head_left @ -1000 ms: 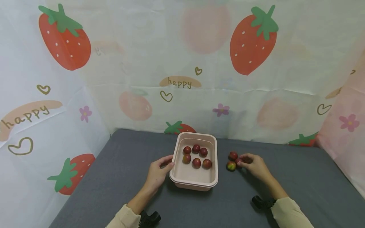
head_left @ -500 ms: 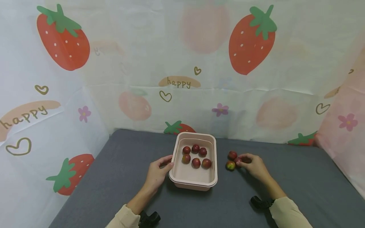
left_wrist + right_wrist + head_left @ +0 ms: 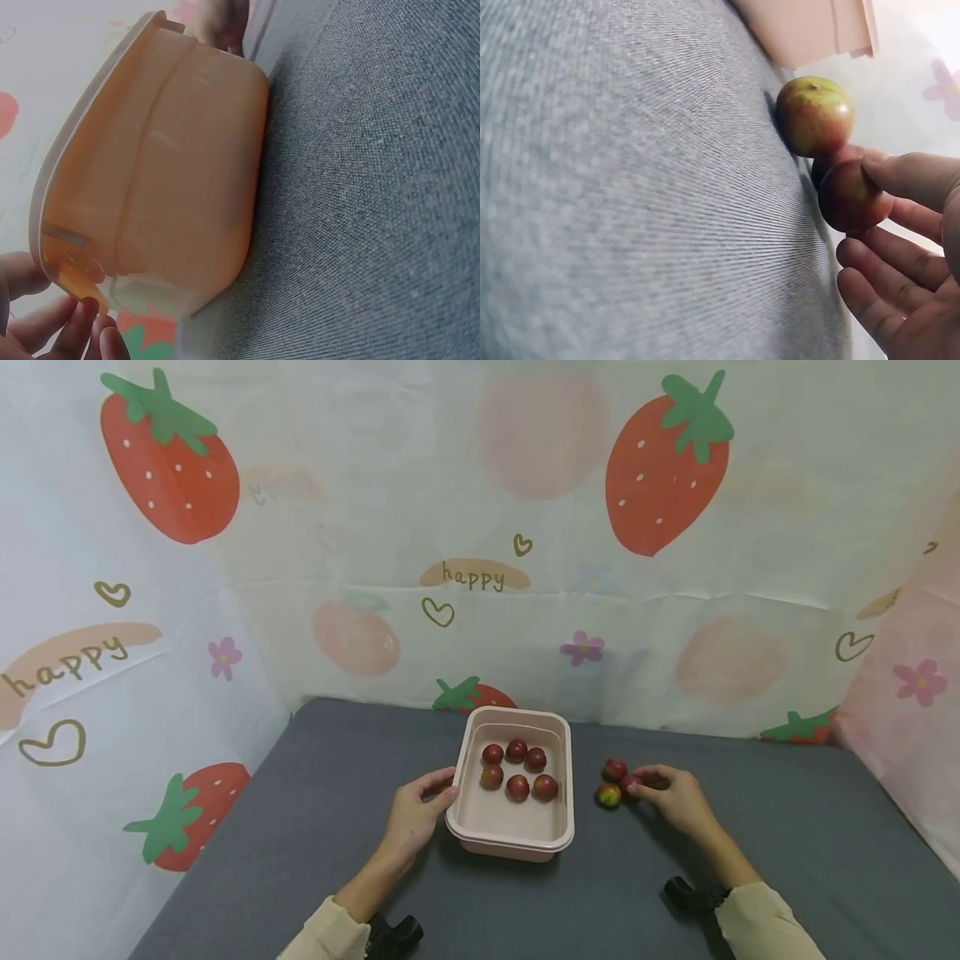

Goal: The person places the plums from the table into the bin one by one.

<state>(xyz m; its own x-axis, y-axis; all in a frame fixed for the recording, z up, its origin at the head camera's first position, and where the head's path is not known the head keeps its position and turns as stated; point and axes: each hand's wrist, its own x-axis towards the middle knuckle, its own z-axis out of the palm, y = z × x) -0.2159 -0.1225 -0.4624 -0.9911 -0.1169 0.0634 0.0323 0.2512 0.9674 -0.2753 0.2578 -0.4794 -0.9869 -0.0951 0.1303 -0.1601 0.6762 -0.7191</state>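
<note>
In the head view a pale pink plastic box [image 3: 510,827] stands mid-table with several dark red plums [image 3: 517,788] inside. My left hand [image 3: 412,814] grips the box's left rim, thumb on top; the left wrist view shows the fingers [image 3: 88,311] curled at the rim's edge. Right of the box, three plums lie close together on the cloth. My right hand [image 3: 677,797] pinches the rightmost plum [image 3: 849,196] between thumb and fingers. Beside it sit a green-and-red plum [image 3: 815,116] and a red plum [image 3: 615,769], the latter partly hidden in the right wrist view.
A dark grey cloth [image 3: 337,760] covers the table. Behind and at both sides hangs a pale curtain [image 3: 360,527] printed with strawberries and flowers. Each wrist wears a black camera mount, the left one [image 3: 397,935] near the front edge and the right one [image 3: 692,896] above the cloth.
My right hand and its pinched plum have shifted very slightly to the right. The left hand and the box have stayed where they were.
</note>
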